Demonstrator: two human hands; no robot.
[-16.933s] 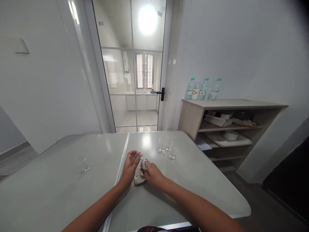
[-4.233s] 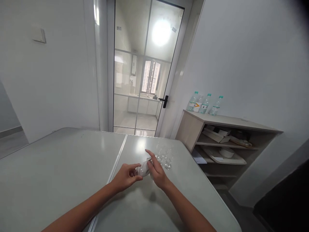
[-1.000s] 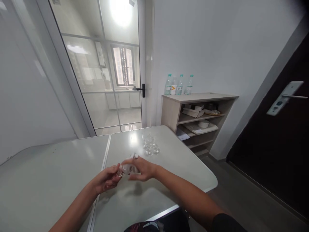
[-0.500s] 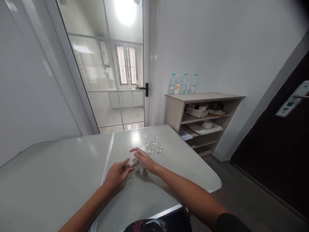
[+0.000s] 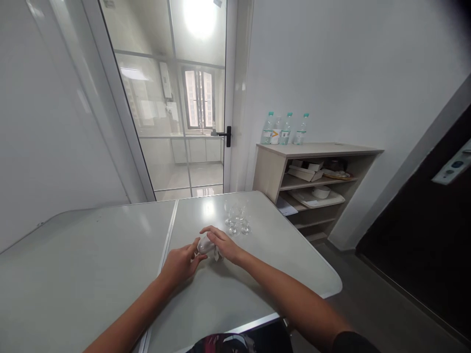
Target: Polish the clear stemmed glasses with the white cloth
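Between my hands, just above the table, a small clear glass [image 5: 204, 245] lies tilted on its side. My left hand [image 5: 179, 262] is closed around its left end, thumb below and fingers above. A crumpled white tissue [image 5: 217, 255] sits at the right end of the glass, under my right hand [image 5: 225, 246]. That hand is curled over the tissue and the glass, its fingertips pointing left. Part of the glass is hidden by the fingers. Just beyond my hands stands a cluster of several clear stemmed glasses [image 5: 237, 219], upright on the table.
The pale table [image 5: 110, 260] has a metal-edged seam left of my hands. A wooden shelf unit [image 5: 270, 169] stands past its right far corner, with plastic bottles [image 5: 285, 129] on top and boxes and a tray inside. A glass door [image 5: 206, 169] is behind the table.
The view has turned slightly left. The glass is still between my hands, and the tissue hangs less far below my right hand than before.
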